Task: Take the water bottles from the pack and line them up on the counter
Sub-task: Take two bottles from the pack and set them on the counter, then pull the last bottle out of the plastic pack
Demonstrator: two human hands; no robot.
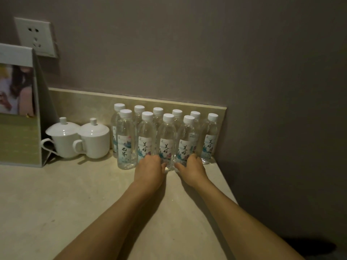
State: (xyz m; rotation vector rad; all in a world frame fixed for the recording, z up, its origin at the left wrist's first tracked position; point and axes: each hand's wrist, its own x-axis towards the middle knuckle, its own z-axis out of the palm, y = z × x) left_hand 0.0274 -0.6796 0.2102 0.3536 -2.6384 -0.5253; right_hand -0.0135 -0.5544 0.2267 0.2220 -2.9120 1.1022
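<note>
Several clear water bottles with white caps and printed labels stand upright in two rows against the low backsplash, at the right end of the counter (65, 203). My left hand (150, 168) curls around the base of the second front-row bottle (147, 136). The base of the fourth front-row bottle (186, 139) is wrapped by my right hand (191, 170). Both thumbs point inward toward the third front bottle (167, 137) between them. No pack is in view.
Two white lidded cups (64, 139) (94, 141) stand left of the bottles. A standing display card (18, 109) is at the far left, with a wall socket (35, 37) above it. The side wall and the counter's right edge (225, 177) lie close beside the rightmost bottle.
</note>
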